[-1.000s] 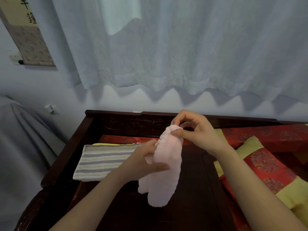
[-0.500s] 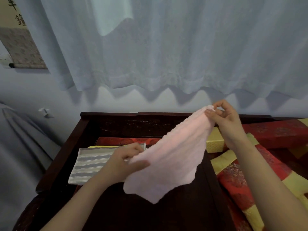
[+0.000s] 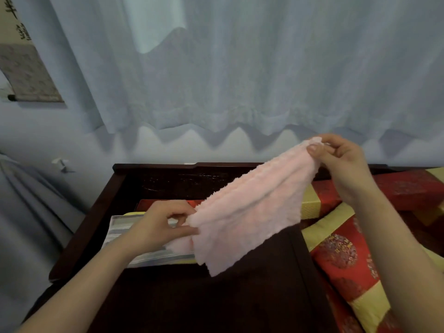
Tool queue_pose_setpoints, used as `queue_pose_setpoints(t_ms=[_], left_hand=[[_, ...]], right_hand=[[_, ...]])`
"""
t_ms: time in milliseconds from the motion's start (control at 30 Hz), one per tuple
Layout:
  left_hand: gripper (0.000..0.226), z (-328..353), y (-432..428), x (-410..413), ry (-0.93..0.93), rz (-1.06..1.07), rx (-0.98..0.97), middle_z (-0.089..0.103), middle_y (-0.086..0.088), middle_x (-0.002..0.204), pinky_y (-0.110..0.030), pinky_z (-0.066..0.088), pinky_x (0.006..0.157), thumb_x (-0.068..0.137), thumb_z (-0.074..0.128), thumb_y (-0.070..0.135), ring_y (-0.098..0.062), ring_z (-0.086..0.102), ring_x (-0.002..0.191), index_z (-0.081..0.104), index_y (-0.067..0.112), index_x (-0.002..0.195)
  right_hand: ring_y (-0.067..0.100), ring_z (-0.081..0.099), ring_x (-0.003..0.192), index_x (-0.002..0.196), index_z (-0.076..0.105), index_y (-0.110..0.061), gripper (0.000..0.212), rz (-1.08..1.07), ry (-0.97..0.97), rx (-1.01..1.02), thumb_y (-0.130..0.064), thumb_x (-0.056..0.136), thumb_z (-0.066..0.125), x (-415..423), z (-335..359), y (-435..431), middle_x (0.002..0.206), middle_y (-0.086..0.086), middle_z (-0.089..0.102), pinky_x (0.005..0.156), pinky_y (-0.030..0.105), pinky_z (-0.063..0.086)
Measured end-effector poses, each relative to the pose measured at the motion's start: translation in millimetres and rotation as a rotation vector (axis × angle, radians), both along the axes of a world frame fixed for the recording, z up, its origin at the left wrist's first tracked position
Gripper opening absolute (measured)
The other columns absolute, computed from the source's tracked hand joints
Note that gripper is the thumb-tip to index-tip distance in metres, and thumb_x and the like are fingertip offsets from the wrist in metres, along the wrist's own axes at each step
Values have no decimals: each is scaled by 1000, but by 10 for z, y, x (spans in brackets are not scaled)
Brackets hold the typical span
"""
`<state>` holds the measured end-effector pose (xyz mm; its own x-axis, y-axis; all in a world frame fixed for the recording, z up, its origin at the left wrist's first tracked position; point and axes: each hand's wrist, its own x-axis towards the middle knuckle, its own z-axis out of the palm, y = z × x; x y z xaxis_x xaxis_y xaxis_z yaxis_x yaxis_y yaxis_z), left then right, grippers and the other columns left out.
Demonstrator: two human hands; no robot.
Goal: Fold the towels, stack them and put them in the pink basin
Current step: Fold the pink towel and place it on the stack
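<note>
While the left hand (image 3: 165,224) pinches the near, lower corner of the pink towel (image 3: 247,212) over the left side of the table (image 3: 240,308), the right hand (image 3: 341,164) pinches the far, raised corner. Towel held in air, long axis slanting near-left to far-right. Folded striped towel (image 3: 120,236) lies at the left edge.

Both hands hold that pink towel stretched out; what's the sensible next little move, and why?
Probably lay the pink towel flat on the dark wooden surface for folding: left hand and right hand pinch two corners, so it hangs spread above it.
</note>
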<state>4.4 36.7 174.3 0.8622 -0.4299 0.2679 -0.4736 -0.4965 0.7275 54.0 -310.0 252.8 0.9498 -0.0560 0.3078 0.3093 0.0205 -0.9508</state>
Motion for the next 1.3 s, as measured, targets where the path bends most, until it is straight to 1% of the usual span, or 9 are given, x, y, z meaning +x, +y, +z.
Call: queue_pose_setpoints(t_ms=[133,300,467,533,700,800,933,1067,1300], left_hand=[[21,-65,-7,85,-20,-96,184,53,16,76,-17,38,60,75,58,64,-10,50,68,63,44,80],[53,-249,-37,172,-20,-101,320,45,5,74,-28,37,60,72,57,71,-12,43,68,47,19,63],[41,-203,-81,125,36,53,-43,51,7,69,-18,35,57,74,69,49,-6,48,61,53,16,54],[38,-147,-129,96,73,102,-195,50,6,63,-16,32,54,73,68,44,-5,44,56,52,16,52],[27,-376,-233,63,116,59,-92,61,13,94,-23,48,79,69,65,64,-8,59,90,63,37,65],[33,-718,-341,56,13,30,118,46,25,127,-36,37,103,75,44,75,-5,40,123,61,47,75],[39,-941,-567,41,-44,67,112,28,8,152,-39,22,111,80,48,62,-20,19,143,72,32,83],[22,-1040,-797,11,-47,85,118,9,6,158,-33,4,112,85,58,43,-17,-1,147,72,28,79],[25,-1085,-986,-58,-2,29,90,2,2,160,-32,0,114,84,49,52,-18,-9,148,61,31,80]], right_hand=[[1,64,72,76,73,-29,9,94,-91,-81,-22,71,70,-17,237,61,72,-11,72,71,13,50],[0,63,70,80,70,-25,28,135,-104,-215,1,86,62,44,309,120,71,-12,72,68,12,48],[0,63,71,76,72,-27,7,45,-67,-94,-26,69,74,162,278,39,70,-11,73,70,12,48],[0,61,67,81,68,-22,10,21,-60,-89,-25,72,72,184,258,-28,68,-11,72,67,12,47],[2,65,70,79,71,-25,9,137,-83,-129,-27,70,70,122,343,-22,73,-10,73,67,14,50],[3,65,72,80,71,-24,10,206,-126,-171,-17,74,67,108,408,18,74,-8,73,70,15,51],[2,65,71,77,73,-26,18,282,-147,-227,-11,75,64,76,469,63,73,-10,73,70,14,51],[2,65,73,77,73,-27,10,330,-157,-224,-20,71,69,64,497,39,77,-10,73,72,14,50],[2,65,73,79,74,-26,12,424,-179,-235,-20,70,69,56,496,-7,78,-11,73,69,14,49]])
